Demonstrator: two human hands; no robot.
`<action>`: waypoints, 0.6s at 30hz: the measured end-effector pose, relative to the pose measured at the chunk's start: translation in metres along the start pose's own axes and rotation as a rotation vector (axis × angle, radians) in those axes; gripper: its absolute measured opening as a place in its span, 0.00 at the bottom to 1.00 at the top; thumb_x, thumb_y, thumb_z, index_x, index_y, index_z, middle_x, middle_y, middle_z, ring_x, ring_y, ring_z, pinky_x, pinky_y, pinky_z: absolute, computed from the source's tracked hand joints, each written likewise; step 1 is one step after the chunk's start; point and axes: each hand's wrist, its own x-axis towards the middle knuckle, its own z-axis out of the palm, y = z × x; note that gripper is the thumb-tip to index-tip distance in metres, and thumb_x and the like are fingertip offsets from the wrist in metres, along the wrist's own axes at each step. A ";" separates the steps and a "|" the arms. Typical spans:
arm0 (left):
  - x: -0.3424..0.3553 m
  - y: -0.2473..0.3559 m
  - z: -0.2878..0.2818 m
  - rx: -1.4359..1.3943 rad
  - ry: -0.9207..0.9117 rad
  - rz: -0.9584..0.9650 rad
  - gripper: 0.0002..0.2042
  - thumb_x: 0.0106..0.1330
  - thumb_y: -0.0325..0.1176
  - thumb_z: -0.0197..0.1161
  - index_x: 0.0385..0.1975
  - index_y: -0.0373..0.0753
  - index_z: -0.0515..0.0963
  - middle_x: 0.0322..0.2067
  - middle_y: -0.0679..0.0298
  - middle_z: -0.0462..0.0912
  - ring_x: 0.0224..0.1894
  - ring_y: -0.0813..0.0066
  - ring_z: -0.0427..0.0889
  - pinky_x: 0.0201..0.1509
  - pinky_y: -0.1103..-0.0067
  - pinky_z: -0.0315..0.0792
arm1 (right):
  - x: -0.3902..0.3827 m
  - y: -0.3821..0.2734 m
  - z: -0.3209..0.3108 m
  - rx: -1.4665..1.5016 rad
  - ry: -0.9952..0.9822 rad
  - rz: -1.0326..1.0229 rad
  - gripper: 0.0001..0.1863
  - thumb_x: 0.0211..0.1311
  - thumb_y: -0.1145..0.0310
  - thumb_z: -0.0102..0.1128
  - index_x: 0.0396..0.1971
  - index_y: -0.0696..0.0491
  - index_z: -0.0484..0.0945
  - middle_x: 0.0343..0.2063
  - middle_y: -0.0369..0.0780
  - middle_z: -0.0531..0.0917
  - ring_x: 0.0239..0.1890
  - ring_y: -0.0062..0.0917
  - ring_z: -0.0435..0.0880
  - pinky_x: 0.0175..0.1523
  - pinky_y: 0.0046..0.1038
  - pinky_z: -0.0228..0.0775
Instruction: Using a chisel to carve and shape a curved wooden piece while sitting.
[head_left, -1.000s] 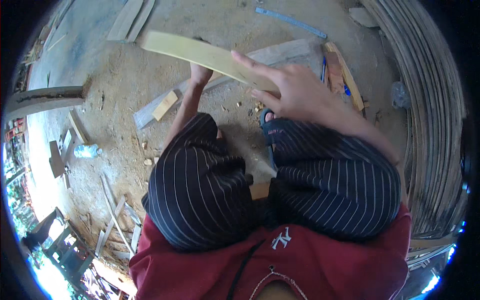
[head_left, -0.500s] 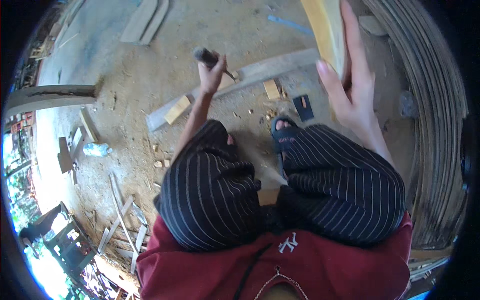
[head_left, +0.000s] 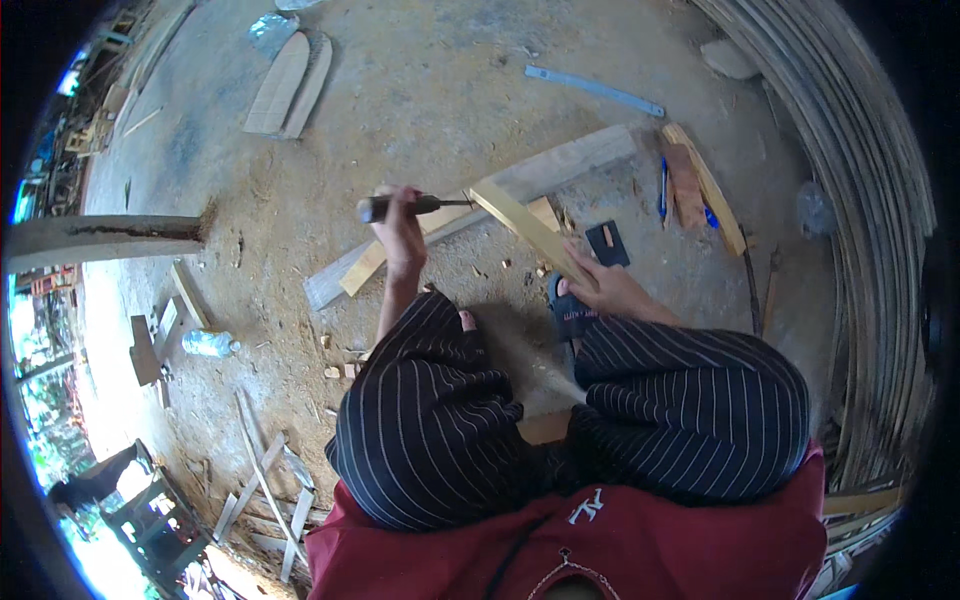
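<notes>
My left hand (head_left: 400,235) is closed round the dark handle of a chisel-like tool (head_left: 376,208), whose thin metal blade points right, at the far end of a long yellowish wood piece (head_left: 520,222). My right hand (head_left: 608,290) grips the near end of that piece, which slants away from me above a long pale plank (head_left: 590,150) on the floor. Shorter light wood pieces (head_left: 360,270) lie on the plank, partly hidden. A dark flat object with a slot (head_left: 606,243) lies just right of the wood, and small offcuts (head_left: 480,271) are scattered before my feet.
A metal ruler (head_left: 590,85), wood pieces with a blue pen (head_left: 685,185), and two shaped boards (head_left: 285,85) lie around. A post (head_left: 120,235) stands left, a bottle (head_left: 208,342) below it. Stacked long boards (head_left: 870,250) line the right; slats (head_left: 260,460) lie lower left.
The yellowish piece, earlier raised high at the right in my right hand, is now lowered and angled leftward. My left hand has moved slightly down-left, bringing the blade level against that piece's end.
</notes>
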 end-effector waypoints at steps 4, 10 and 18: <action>0.001 0.009 -0.038 -0.173 0.102 -0.067 0.11 0.61 0.33 0.53 0.17 0.42 0.65 0.19 0.66 0.68 0.29 0.72 0.69 0.42 0.74 0.64 | 0.005 0.016 0.014 0.037 -0.034 0.135 0.39 0.54 0.52 0.53 0.65 0.33 0.45 0.40 0.56 0.76 0.40 0.51 0.77 0.46 0.41 0.68; 0.005 0.031 -0.070 -0.497 0.521 -0.137 0.13 0.59 0.36 0.55 0.16 0.44 0.62 0.16 0.69 0.65 0.24 0.71 0.67 0.42 0.70 0.65 | 0.018 0.048 0.034 0.235 0.099 -0.226 0.39 0.55 0.54 0.54 0.65 0.33 0.46 0.53 0.50 0.70 0.49 0.41 0.75 0.53 0.32 0.64; 0.013 0.042 -0.011 0.342 -0.025 -0.076 0.11 0.55 0.26 0.64 0.19 0.41 0.66 0.17 0.68 0.68 0.18 0.79 0.67 0.21 0.80 0.64 | 0.011 0.066 0.030 0.299 0.224 -0.209 0.39 0.55 0.55 0.57 0.65 0.34 0.48 0.53 0.49 0.71 0.48 0.37 0.76 0.53 0.32 0.64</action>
